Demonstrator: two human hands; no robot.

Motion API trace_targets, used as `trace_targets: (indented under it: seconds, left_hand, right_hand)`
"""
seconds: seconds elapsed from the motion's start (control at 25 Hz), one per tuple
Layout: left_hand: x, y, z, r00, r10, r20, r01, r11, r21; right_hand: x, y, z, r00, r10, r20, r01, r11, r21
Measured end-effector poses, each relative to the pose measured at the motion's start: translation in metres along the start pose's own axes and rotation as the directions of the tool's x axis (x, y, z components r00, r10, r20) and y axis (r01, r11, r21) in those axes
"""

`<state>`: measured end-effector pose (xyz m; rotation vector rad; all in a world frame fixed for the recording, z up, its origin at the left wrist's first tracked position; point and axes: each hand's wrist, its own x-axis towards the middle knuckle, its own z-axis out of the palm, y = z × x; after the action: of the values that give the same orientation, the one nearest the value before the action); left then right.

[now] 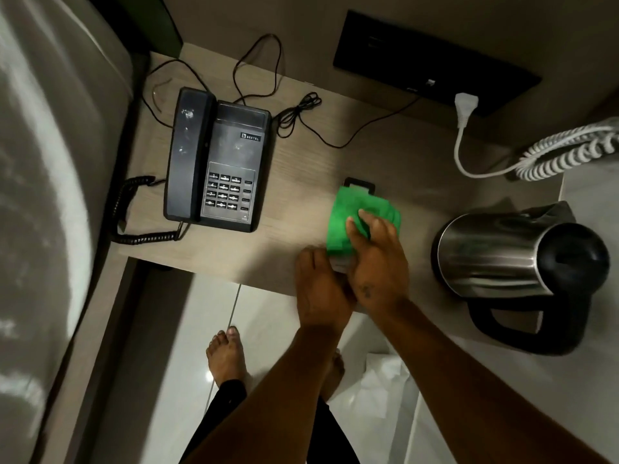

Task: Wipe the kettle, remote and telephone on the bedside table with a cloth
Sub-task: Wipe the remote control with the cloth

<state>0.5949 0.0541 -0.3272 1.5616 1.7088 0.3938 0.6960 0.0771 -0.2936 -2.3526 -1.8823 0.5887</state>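
Note:
A green cloth lies over the black remote, whose far end sticks out beyond it. My right hand presses the cloth down on the remote. My left hand grips the near end of the remote at the table's front edge. A dusty black telephone sits at the left of the wooden bedside table. The steel kettle with a black handle stands at the right.
Thin black cables lie behind the telephone. A white plug and coiled cord hang from the black wall panel. The bed borders the table on the left. My bare feet stand on the tiled floor.

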Motion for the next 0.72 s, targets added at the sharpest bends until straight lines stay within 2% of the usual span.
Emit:
trace_targets:
  seconds: [0.08,0.16,0.24,0.32,0.4,0.48,0.52,0.6,0.72]
  left_hand:
    - [0.001,-0.001,0.001,0.999,-0.031,0.014,0.031,0.999,-0.027]
    - [0.001,-0.002,0.002,0.998,-0.062,0.029,0.063,0.996,-0.055]
    - [0.0,-0.003,0.004,0.998,-0.062,0.03,0.063,0.997,-0.044]
    - [0.001,-0.004,0.004,0.997,-0.069,0.032,0.07,0.997,-0.035]
    - [0.002,-0.003,0.001,0.997,-0.07,0.03,0.071,0.996,-0.047]
    - [0.002,-0.002,-0.001,0.998,-0.062,0.02,0.062,0.997,-0.043]
    - [0.002,-0.003,-0.002,0.998,-0.061,0.017,0.061,0.998,-0.033]
    - [0.001,-0.005,0.0,0.999,-0.043,0.021,0.044,0.999,-0.029]
    - [0.001,-0.007,0.003,0.998,-0.059,0.025,0.06,0.997,-0.048]
  right_hand:
    - [-0.012,-0.002,-0.003,1.0,-0.001,-0.008,0.002,0.997,0.079]
    - [0.019,-0.002,-0.012,0.992,0.102,-0.079,-0.085,0.978,0.193]
    - [0.063,0.004,-0.023,0.987,0.144,-0.075,-0.135,0.984,0.118]
    - [0.077,0.007,-0.028,0.994,0.068,-0.08,-0.065,0.997,0.04]
    - [0.047,0.006,-0.022,0.994,0.018,-0.112,-0.004,0.992,0.125]
    - [-0.002,0.001,-0.009,0.997,0.072,-0.036,-0.06,0.965,0.257]
    - [-0.02,0.0,-0.005,0.996,0.091,0.007,-0.089,0.959,0.268]
    - [-0.018,0.001,-0.001,0.997,0.074,-0.018,-0.068,0.972,0.224]
    - [0.044,0.005,-0.015,0.995,0.002,-0.098,0.004,0.998,0.063]
